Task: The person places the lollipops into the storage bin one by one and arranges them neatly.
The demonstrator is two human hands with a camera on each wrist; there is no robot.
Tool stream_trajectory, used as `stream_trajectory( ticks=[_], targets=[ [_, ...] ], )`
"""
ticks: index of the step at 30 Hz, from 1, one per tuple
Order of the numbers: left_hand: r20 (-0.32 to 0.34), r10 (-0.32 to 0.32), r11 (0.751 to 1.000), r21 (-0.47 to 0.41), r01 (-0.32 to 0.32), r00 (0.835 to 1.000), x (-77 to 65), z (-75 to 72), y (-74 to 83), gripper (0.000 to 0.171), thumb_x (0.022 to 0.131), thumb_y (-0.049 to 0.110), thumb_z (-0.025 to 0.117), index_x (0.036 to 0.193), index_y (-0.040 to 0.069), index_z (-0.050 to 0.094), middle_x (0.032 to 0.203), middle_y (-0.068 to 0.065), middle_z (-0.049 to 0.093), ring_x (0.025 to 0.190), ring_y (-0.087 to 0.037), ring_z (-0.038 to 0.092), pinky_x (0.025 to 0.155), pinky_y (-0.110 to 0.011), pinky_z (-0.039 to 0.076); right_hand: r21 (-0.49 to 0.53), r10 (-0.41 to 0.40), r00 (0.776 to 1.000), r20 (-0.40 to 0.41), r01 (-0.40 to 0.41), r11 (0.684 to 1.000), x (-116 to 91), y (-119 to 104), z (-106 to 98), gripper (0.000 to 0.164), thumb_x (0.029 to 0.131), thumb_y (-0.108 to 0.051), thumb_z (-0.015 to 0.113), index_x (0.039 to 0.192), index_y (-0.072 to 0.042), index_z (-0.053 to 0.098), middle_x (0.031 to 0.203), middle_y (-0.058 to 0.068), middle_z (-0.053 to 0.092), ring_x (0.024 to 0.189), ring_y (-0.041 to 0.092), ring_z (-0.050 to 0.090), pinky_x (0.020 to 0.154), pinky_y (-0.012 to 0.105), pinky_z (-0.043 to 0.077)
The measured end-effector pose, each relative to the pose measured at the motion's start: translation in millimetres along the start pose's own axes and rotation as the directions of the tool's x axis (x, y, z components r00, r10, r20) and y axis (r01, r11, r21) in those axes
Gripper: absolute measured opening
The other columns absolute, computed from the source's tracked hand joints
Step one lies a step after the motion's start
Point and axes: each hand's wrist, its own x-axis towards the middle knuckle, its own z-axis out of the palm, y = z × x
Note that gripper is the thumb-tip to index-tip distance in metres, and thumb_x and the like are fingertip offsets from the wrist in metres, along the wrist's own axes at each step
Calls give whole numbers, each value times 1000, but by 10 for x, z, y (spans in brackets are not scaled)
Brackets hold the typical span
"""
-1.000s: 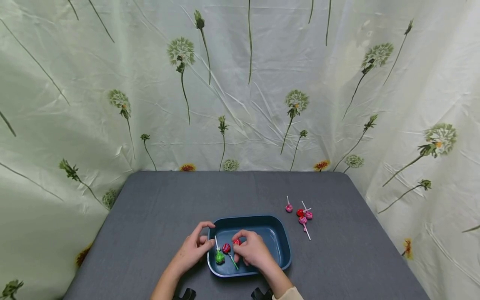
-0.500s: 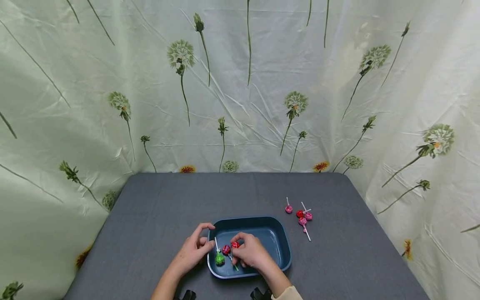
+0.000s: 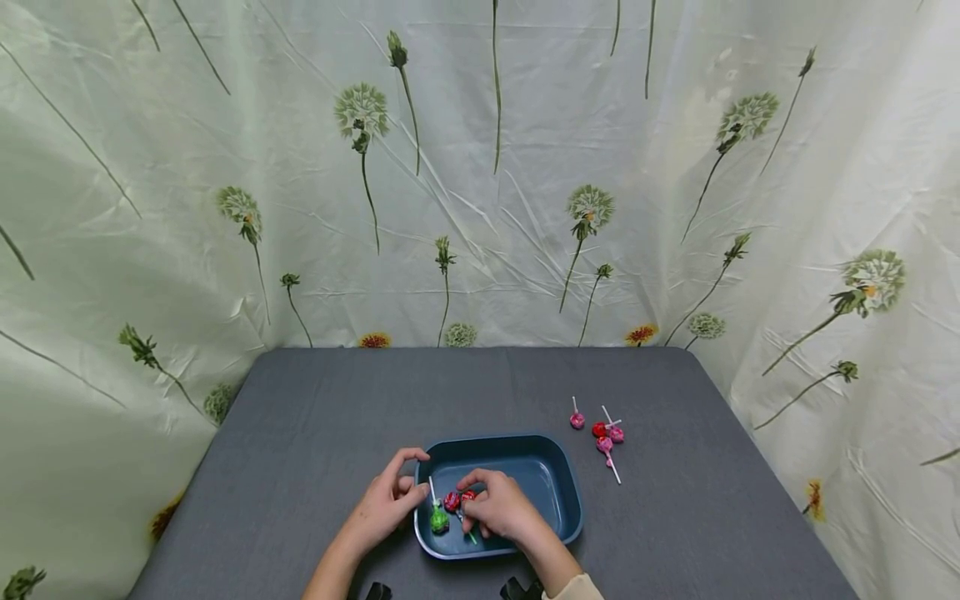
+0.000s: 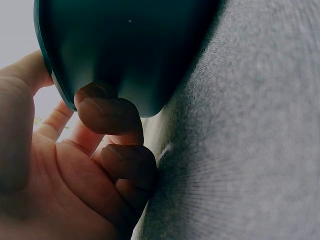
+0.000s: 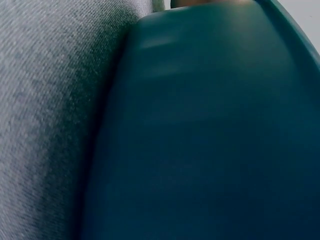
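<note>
A dark blue tray (image 3: pixel 564 479) sits near the front of the table. At its left end my left hand (image 3: pixel 384 502) grips the wall, as the left wrist view shows with fingers (image 4: pixel 110 115) against the outside of the tray (image 4: pixel 130 45). My right hand (image 3: pixel 504 504), inside the tray, pinches a red lollipop (image 3: pixel 468 495), its stick hidden by the fingers. Just left of it lies a red-and-purple lollipop (image 3: pixel 452 501) with a green stick, partly covered by that hand. A green lollipop (image 3: pixel 439 521) with a white stick lies by the tray's left wall. The right wrist view shows mostly tray wall (image 5: pixel 200 140).
Right of the tray lie several loose lollipops: a pink one (image 3: pixel 577 421) apart, and a cluster with a red one (image 3: pixel 599 429) and pink ones (image 3: pixel 604 445). A floral curtain (image 3: pixel 510 208) hangs behind the grey table (image 3: pixel 337 400).
My right hand has shifted slightly down and left with the red lollipop, bringing it beside the red-and-purple one. The left hand keeps its place on the tray.
</note>
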Motion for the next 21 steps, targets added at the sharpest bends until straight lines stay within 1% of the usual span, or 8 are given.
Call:
stream_trajectory(
  ticks=[8,11,15,21],
  targets=[
    [1,0,1000,4,0,1000,-4,-2,0,45,104,26,65,144,19,45,70,0,54,53,-10,45,53,-24,36,18,-5,1000,-5,5,1000,-11,-8,-3,27,93,-2,67,121,-6,68,65,-1,69,44,5,47,46,17,38],
    [2,1,1000,4,-1,1000,-4,-3,-1,45,104,26,65,144,19,45,70,0,54,53,-10,45,53,-24,37,21,-19,1000,-17,20,1000,-26,-18,-9,26,96,-4,68,122,-5,68,66,-1,69,44,7,47,47,18,38],
    [4,-6,1000,-4,6,1000,-4,-4,0,45,104,25,65,144,19,45,70,-1,53,54,-10,45,53,-24,37,21,-58,997,-50,59,998,-52,-37,-32,26,98,-9,69,124,-3,67,68,1,71,46,8,49,50,20,39],
    [-9,-20,1000,-2,20,1000,3,3,-2,46,105,26,64,145,20,44,69,0,53,54,-12,46,53,-25,38,9,-118,985,-124,120,993,-110,-90,-120,34,99,-13,72,129,-1,63,75,7,75,47,9,51,50,21,41]
  ],
)
